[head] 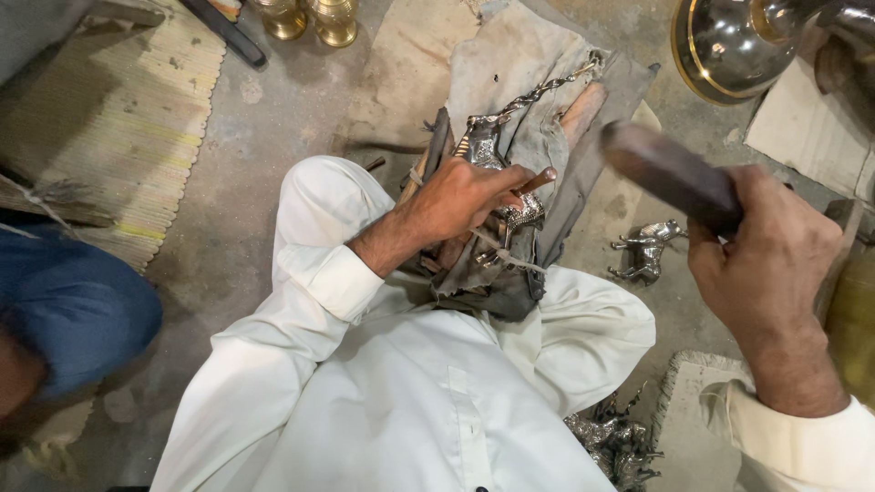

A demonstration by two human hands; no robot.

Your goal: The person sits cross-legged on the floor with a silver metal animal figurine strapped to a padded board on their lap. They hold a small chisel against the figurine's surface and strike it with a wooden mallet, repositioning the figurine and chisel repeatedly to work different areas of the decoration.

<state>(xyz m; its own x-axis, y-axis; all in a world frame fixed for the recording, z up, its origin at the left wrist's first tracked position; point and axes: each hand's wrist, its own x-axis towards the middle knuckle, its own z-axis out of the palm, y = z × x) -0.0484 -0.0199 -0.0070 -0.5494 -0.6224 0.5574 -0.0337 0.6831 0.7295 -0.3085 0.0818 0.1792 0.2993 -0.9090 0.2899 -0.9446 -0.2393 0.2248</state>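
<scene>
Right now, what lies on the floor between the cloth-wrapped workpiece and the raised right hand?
In the head view, a small silver animal figurine stands on bare floor between the cloth-wrapped workpiece and the right hand, which holds a dark mallet.

Two brass vases (310, 18) (one loose figurine (645, 248))

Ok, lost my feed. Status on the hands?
Left hand holds punch on silver figurine. Right hand grips raised hammer. Nothing between them.

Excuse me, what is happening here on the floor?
A person in white clothes sits on the floor. The left hand presses a thin brown-tipped punch tool onto a small silver metal figurine lying on grey cloth. The right hand holds a dark wooden mallet raised. Another silver animal figurine lies beside.
</scene>
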